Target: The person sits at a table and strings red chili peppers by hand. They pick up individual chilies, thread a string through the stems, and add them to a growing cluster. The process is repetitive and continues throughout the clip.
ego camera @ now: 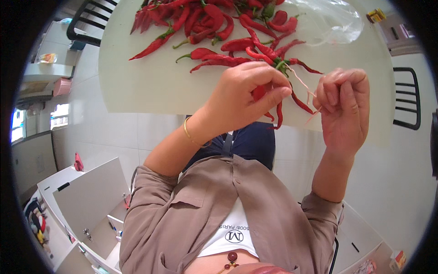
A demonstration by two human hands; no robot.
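Several red chili peppers lie bunched with their green stems (281,65) together, and a pale pink string (299,78) runs from the stems to my right hand (344,102). The fingers of that hand are closed on the string, with a short end sticking out below. My left hand (251,92) is at the bunch, thumb and forefinger curled close together just below the stems. A red pepper shows behind its fingers, and it is hidden whether they grip it. Thin pepper tips (280,116) hang by the table's near edge.
A large heap of red chili peppers (205,20) covers the far part of the pale table (154,89). A clear plastic bag (332,24) lies at the far right. Black chairs (415,99) stand at both sides. An open white cabinet door (92,195) is at lower left.
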